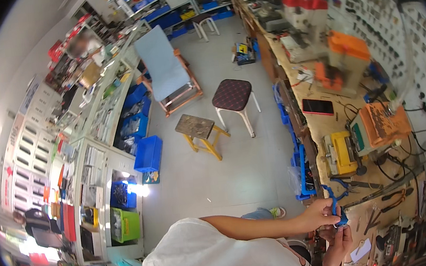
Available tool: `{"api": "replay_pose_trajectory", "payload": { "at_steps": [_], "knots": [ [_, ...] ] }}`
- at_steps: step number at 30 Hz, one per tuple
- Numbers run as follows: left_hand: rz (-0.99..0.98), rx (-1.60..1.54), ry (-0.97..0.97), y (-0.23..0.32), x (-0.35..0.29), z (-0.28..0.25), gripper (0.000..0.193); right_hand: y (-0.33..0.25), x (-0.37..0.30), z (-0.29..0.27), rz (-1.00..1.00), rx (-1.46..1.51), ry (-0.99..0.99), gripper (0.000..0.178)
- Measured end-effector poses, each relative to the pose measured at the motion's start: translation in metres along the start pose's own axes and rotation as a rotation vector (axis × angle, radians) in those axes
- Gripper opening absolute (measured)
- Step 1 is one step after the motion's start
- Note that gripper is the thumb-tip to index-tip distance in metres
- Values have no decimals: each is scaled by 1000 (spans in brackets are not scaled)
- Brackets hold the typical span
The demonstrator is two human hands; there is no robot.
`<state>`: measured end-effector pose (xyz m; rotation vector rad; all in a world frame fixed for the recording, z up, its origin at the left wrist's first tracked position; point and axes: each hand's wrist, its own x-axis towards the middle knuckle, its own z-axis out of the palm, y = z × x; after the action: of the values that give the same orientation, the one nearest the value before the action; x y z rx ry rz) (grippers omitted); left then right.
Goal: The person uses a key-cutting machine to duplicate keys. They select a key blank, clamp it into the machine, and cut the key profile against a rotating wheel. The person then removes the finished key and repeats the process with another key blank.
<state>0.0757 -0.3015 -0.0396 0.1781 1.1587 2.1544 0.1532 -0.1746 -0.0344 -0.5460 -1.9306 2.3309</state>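
Blue-handled pliers [336, 208] sit at the near edge of the wooden workbench [321, 124], gripped by the left hand [319, 214], whose fingers are wrapped around the blue handles. The right hand [342, 239] is just below the left, at the bench edge, fingers curled up toward the lower end of the tool; whether it pinches the tool or a small part cannot be told at this size. Both forearms come in from the lower edge, over a white garment. Farther along the workbench from the pliers stands a yellow machine [340, 152], and beside that an orange-topped machine [381, 124]. A dark phone with a red rim [317, 106] lies flat on the workbench beyond the yellow machine. Two more orange machines [343, 59] stand farther still, the far one blurred. Loose hand tools [386, 203] lie on the bench surface just to the right of the pliers. Black cables [421, 137] run across the bench behind the orange-topped machine. Off the workbench, on the floor to its left, stand a stool with a dark padded seat [233, 97], a low wooden stool with yellow legs [198, 129] and a pale blue chair [167, 65]. Blue bins [149, 154] sit by the shelving well apart from the bench.
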Motion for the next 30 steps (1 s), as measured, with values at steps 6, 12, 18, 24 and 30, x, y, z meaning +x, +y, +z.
{"api": "replay_pose_trajectory", "payload": {
  "at_steps": [6, 12, 18, 24, 30],
  "knots": [
    [187, 66, 199, -2, -19, 9, 17, -17, -3, 7, 112, 166, -134, 21],
    [-7, 29, 312, 4, -44, -5, 23, -13, -2, -2, -20, -53, -206, 24],
    [573, 848, 609, 39, -46, -23, 56, -74, 22, 13, -128, -566, -276, 17],
    [269, 857, -59, 42, -4, 25, 43, -85, 35, -11, -69, -382, -286, 21],
    [-43, 347, 73, 28, 19, 38, 27, -62, 28, -46, 106, 253, -195, 31]
  ]
}}
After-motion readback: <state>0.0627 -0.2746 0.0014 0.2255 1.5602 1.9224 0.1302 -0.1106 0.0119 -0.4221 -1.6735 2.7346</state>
